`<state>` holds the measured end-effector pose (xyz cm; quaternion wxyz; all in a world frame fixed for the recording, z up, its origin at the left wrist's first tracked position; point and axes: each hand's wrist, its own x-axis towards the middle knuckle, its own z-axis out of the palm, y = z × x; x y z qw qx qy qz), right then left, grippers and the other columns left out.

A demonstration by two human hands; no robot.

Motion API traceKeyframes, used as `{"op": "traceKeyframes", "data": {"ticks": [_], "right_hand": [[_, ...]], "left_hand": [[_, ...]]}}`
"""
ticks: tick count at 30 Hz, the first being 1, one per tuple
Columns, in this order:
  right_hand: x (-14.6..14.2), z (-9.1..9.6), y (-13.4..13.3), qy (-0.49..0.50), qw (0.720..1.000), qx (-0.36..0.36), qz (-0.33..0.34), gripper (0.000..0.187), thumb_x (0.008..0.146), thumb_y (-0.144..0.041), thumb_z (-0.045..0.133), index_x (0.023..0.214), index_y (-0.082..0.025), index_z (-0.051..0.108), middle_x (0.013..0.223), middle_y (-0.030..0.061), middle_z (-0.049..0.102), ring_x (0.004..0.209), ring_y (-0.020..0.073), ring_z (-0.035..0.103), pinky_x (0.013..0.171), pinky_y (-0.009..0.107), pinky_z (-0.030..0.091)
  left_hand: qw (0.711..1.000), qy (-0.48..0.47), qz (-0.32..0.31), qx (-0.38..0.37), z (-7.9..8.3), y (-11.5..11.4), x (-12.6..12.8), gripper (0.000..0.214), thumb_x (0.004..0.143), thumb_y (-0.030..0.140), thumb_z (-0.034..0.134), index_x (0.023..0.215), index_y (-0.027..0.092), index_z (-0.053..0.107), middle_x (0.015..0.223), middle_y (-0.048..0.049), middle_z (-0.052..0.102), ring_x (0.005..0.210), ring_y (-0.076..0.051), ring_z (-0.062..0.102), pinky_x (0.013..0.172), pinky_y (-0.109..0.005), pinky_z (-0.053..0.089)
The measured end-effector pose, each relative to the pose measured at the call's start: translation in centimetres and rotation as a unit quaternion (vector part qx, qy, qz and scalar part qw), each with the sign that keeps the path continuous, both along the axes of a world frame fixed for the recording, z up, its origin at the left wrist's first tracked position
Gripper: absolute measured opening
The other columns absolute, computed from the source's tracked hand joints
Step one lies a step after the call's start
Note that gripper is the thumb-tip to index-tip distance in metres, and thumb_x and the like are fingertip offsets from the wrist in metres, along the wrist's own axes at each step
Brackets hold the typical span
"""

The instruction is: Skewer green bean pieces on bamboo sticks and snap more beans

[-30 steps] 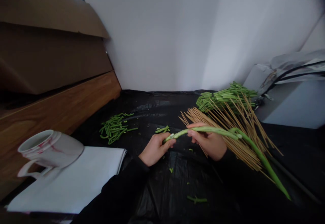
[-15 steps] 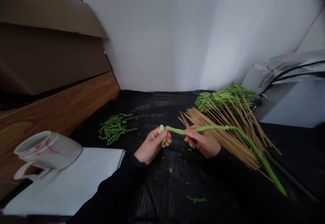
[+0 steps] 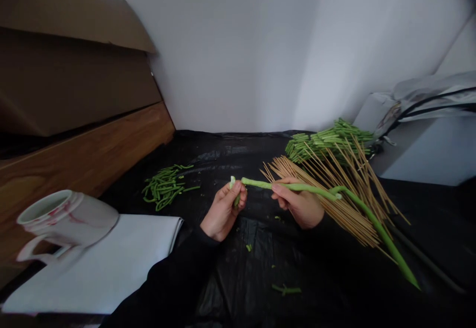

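My left hand (image 3: 225, 208) pinches a short piece of green long bean (image 3: 237, 199), its pale broken end pointing up. My right hand (image 3: 299, 204) is closed on a longer length of bean (image 3: 256, 183), held nearly level, with one end close to my left fingertips. Beyond that hand, this length ends in a pale tip. There another long bean section (image 3: 379, 226) meets or lies behind it and slopes down over my right sleeve; whether they are still joined I cannot tell. Thin wooden skewers (image 3: 327, 204) lie beneath and behind my right hand.
Behind the skewers is a pile of cut bean pieces (image 3: 330, 139). Darker bean scraps (image 3: 165, 187) lie at left, and a stray scrap (image 3: 286, 290) near the front, on black plastic sheeting (image 3: 226, 149). A mug (image 3: 80, 221) stands on white paper (image 3: 107, 263). A cardboard box (image 3: 78, 80) is far left.
The bean has snapped or bent apart beyond my right hand, its pale end now dropping below the outer section. A small gap shows between the left piece and the right length.
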<state>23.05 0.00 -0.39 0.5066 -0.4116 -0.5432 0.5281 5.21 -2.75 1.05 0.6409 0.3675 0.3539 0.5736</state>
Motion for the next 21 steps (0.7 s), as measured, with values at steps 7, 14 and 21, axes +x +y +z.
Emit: {"op": "traceKeyframes", "data": {"ticks": [7,14,21], "right_hand": [[1.7,1.4,0.9,0.054,0.996,-0.018,-0.076,0.026,0.071,-0.041,0.073,0.073,-0.020,0.059,0.057,-0.0026,0.060,0.044,0.0080,0.048,0.040,0.021,0.035],[2.1,1.6,1.4,0.033,0.999,-0.013,0.024,0.020,0.073,-0.037,0.071,0.077,-0.021,0.060,0.061,-0.0017,0.063,0.045,0.0090,0.050,0.040,0.022,0.035],[1.5,1.0,0.6,-0.093,0.994,0.023,0.048,0.015,0.077,-0.034,0.067,0.077,-0.021,0.062,0.062,-0.0003,0.065,0.046,0.0108,0.055,0.042,0.023,0.042]], "left_hand": [[0.996,-0.076,0.046,0.008,0.9,1.3,-2.9,0.031,0.073,0.032,0.076,0.072,0.017,0.049,0.060,0.0071,0.041,0.052,-0.005,0.038,0.048,-0.014,0.035],[0.932,0.320,0.126,0.114,-0.7,2.7,-4.5,0.026,0.081,0.041,0.064,0.075,0.016,0.063,0.063,0.0020,0.054,0.059,-0.011,0.047,0.058,-0.021,0.037],[0.811,0.509,0.153,0.244,-1.1,2.0,-3.9,0.031,0.082,0.021,0.058,0.112,0.022,0.067,0.112,-0.0068,0.066,0.107,-0.024,0.056,0.098,-0.036,0.037]]}}
